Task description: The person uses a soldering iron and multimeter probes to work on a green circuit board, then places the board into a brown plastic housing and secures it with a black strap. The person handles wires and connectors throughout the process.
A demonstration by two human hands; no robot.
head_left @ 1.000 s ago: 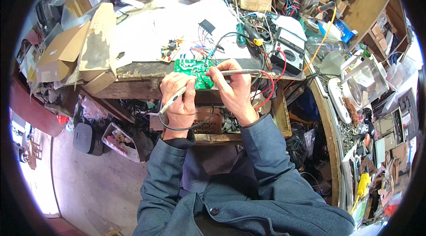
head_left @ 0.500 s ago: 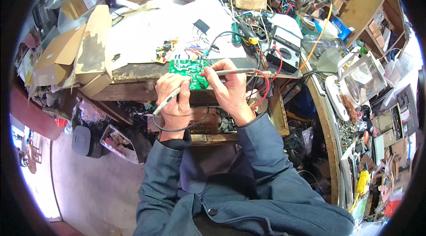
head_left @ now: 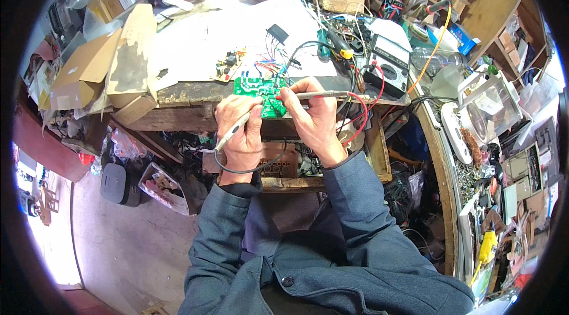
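Observation:
A green circuit board (head_left: 252, 85) lies at the front edge of the bench, its lower part partly hidden by my fingers. My left hand (head_left: 242, 142) is closed around a pale test probe (head_left: 232, 129) whose black lead loops below the wrist. Opposite it, my right hand (head_left: 314, 122) pinches a second test probe (head_left: 317, 95) with a red lead (head_left: 363, 114). Both probes point at the board; whether their tips touch it is too small to tell. The multimeter (head_left: 388, 66) stands right of my hands, with the red lead running to it. Thin coloured wires (head_left: 269, 68) lie behind the board.
A small black box (head_left: 277, 33) on wires sits on white paper (head_left: 184, 45). Near the multimeter are a green-handled tool (head_left: 323, 44) and tangled cables. Cardboard boxes (head_left: 86, 69) crowd the left and back; a cluttered side bench (head_left: 435, 164) borders the right. An open drawer (head_left: 296, 183) juts out below.
The whole view has shifted slightly, so the bench appears a little farther right. Both hands still hold their probes at the board, with only small movement.

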